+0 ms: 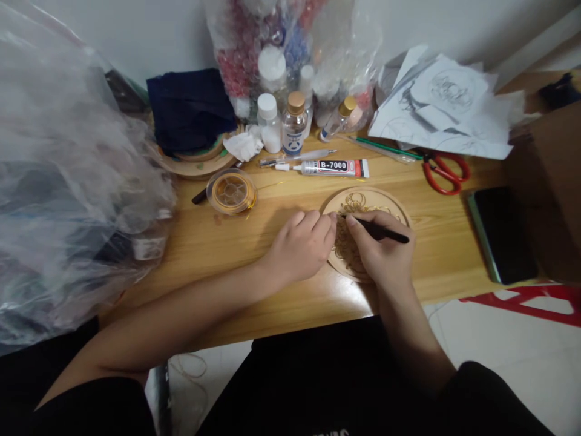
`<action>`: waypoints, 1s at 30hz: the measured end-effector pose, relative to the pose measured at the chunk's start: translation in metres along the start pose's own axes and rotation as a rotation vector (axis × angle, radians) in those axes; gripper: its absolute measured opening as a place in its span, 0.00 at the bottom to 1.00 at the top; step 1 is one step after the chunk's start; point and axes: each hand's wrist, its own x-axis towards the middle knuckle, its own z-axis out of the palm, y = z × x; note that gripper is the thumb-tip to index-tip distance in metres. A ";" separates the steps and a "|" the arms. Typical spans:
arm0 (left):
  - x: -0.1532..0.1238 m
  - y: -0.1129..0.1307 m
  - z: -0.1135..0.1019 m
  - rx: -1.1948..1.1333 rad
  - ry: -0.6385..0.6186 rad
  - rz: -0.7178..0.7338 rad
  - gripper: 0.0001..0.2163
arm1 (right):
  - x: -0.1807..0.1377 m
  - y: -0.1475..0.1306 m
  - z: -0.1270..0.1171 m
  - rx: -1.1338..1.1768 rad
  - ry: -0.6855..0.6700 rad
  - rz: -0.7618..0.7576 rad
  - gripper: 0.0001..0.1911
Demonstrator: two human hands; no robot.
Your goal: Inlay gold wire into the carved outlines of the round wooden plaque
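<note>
1. While my right hand is pinching a slim black tool between thumb and fingers, my left hand is working right beside its tip.
2. My left fingers are curling inward, bunched together; I cannot tell what they are pinching, because the fingertips are hiding it.
3. Beneath my hands, a round wooden board is lying on the desk, and gold wire is looping across its face.
4. My right hand is covering part of the board's right side, with the tool's thick end sticking out to the right.
5. Left of the board, a clear spool is lying on its side face, carrying more gold wire.
6. Behind the board, a B-7000 tube is lying with its nozzle pointing left, and a copper-capped bottle is standing behind it.
7. Over on the right, red-handled scissors are lying just in front of some printed papers, and a phone is resting nearer to me.
</note>
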 end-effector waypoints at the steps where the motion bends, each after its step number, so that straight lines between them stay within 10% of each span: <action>1: 0.000 0.000 0.000 -0.002 0.008 0.004 0.13 | 0.000 -0.001 0.000 0.016 0.010 0.012 0.04; 8: 0.001 -0.001 -0.004 0.020 0.003 0.020 0.11 | 0.008 -0.013 -0.026 0.109 0.064 0.051 0.01; 17: 0.006 -0.003 -0.009 0.033 -0.043 0.041 0.11 | 0.060 0.001 -0.043 -0.029 -0.538 -0.300 0.02; 30: 0.007 -0.004 -0.008 -0.022 -0.065 0.032 0.12 | 0.062 0.018 -0.035 0.083 -0.585 -0.410 0.05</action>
